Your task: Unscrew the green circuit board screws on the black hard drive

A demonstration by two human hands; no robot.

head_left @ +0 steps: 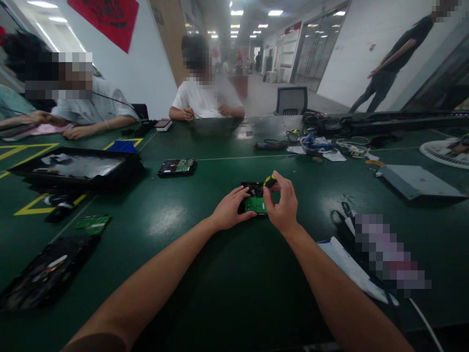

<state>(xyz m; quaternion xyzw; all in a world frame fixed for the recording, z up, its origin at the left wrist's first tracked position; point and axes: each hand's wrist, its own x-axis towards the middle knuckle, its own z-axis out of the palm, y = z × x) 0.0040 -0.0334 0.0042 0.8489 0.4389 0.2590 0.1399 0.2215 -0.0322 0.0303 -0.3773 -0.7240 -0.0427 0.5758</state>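
The left hand lies open on the left side of the green board, pressing it on the table. The right hand pinches a tool (it is yellow and black) over the board's right side.

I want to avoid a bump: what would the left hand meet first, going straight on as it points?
Beyond the device it already touches, the left hand would probably meet the yellow-and-black tool in the right hand, though depth is unclear.
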